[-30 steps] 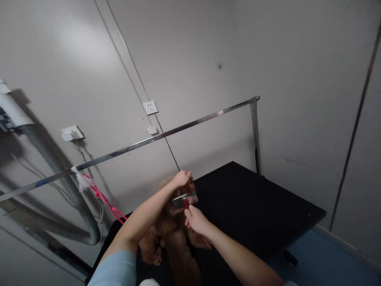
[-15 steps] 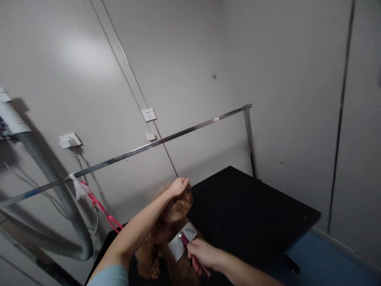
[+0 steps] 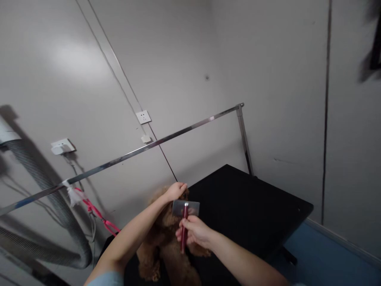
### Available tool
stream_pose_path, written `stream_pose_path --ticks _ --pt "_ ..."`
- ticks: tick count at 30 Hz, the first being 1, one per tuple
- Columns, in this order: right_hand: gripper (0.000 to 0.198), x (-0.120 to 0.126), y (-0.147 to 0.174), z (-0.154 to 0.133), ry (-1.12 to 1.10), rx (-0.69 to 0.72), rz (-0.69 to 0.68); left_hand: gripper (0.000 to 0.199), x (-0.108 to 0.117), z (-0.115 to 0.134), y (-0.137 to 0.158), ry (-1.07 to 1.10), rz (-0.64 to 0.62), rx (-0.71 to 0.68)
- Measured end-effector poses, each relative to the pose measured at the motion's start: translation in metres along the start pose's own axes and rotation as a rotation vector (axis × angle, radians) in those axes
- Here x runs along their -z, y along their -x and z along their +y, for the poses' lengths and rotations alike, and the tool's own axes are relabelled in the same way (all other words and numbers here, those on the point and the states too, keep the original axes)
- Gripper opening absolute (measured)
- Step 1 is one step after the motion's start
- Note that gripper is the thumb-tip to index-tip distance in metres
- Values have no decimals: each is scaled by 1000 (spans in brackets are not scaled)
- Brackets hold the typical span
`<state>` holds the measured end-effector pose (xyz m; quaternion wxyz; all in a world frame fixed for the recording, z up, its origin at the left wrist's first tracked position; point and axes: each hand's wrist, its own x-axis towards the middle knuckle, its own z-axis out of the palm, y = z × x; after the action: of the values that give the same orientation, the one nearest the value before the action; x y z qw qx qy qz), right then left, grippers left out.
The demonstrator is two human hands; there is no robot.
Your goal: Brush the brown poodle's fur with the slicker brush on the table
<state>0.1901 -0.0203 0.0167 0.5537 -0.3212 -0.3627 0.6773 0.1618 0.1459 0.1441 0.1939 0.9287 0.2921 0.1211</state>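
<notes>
Small brown curly dog (image 3: pixel 166 238) standing on black counter (image 3: pixel 253 206), near its left end, head up toward the wall. Left hand (image 3: pixel 175 190) cupped on top of dog's head, grip closed around the muzzle area, holding it steady. Right hand (image 3: pixel 193 232) just in front of dog's chest, grip wrapped tight on red handle of slicker brush (image 3: pixel 185 210); flat metal brush head just below left hand, at dog's face. Brush likely light and stiff, pins probably sharp, best held mid-handle as here. Dog soft, wriggly, fragile around eyes; likely needs gentle hold under jaw or over skull, not squeezing. Pink leash (image 3: pixel 98 214) running from dog's left side up to metal bar (image 3: pixel 166 138) spanning above counter; could snag an arm. Upright post (image 3: pixel 244 139) at counter's far edge, well apart from dog. Grey ribbed hose (image 3: pixel 59 214) left of dog, against wall, off counter. 2 wall sockets (image 3: pixel 143 116) above bar. Rest of counter right of dog bare.
</notes>
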Motion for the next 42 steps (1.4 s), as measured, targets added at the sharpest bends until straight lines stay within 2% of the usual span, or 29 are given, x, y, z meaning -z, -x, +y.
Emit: stream_pose_path --ticks 2,3,4,5,7,8,10,12,13,15,17,19,21,22,23,25,27,29,31,32,34,36,37,39,41,42 --pt "32 0 0 -3 42 -214 -120 51 2 -3 0 -32 13 23" --pt "34 0 0 -2 42 -278 -184 50 3 -5 1 -43 23 36" --pt "35 0 0 -2 30 -271 -220 49 4 -7 1 -46 30 48" --pt "34 0 -2 -3 13 -196 -209 49 5 -9 1 -42 32 53" --pt "30 0 -6 -5 4 -4 -99 48 7 -11 2 -9 25 65" --pt "29 1 -8 -6 18 32 -49 48 8 -12 3 17 17 75" --pt "30 1 -13 -5 63 -73 -49 49 10 -12 5 55 3 95" --pt "34 0 -15 -1 87 -232 -166 48 14 -13 6 79 -1 107" --pt "34 -1 -15 1 82 -242 -208 47 15 -13 6 83 3 110" --pt "31 -3 -17 1 67 -104 -176 47 18 -15 5 94 18 125" --pt "27 -5 -20 -2 71 20 -59 48 21 -18 2 110 32 149" --pt "28 -6 -23 -6 72 -40 -25 49 24 -22 0 132 20 158" --pt "32 -6 -26 -10 47 -166 -108 51 27 -25 -2 184 1 174" --pt "34 -6 -27 -12 35 -183 -150 52 28 -25 -3 211 -3 183" --pt "34 -5 -28 -15 36 -155 -167 52 29 -26 -4 235 -1 191" --pt "29 -6 -30 -20 81 -39 -118 53 30 -24 -7 268 8 193" --pt "26 -6 -31 -19 151 -8 -63 53 30 -21 -9 273 8 169" --pt "24 -7 -30 -11 209 -140 -131 55 29 -19 -11 296 7 152" --pt "25 -6 -28 -2 257 -300 -268 58 29 -19 -12 333 1 152" --pt "26 -6 -27 -1 255 -316 -316 59 28 -19 -13 348 2 156" --pt "27 -5 -26 -5 205 -179 -288 61 27 -20 -14 361 4 158" --pt "28 -4 -27 -14 157 12 -131 62 25 -21 -14 357 5 150" --pt "28 -3 -28 -17 155 36 -66 62 24 -21 -14 349 3 148" --pt "26 -2 -26 -19 195 -79 -68 62 23 -23 -14 320 -4 152" --pt "25 -2 -23 -17 229 -240 -229 61 22 -24 -13 290 6 161" --pt "24 -3 -21 -16 232 -260 -291 61 21 -25 -12 286 11 161"
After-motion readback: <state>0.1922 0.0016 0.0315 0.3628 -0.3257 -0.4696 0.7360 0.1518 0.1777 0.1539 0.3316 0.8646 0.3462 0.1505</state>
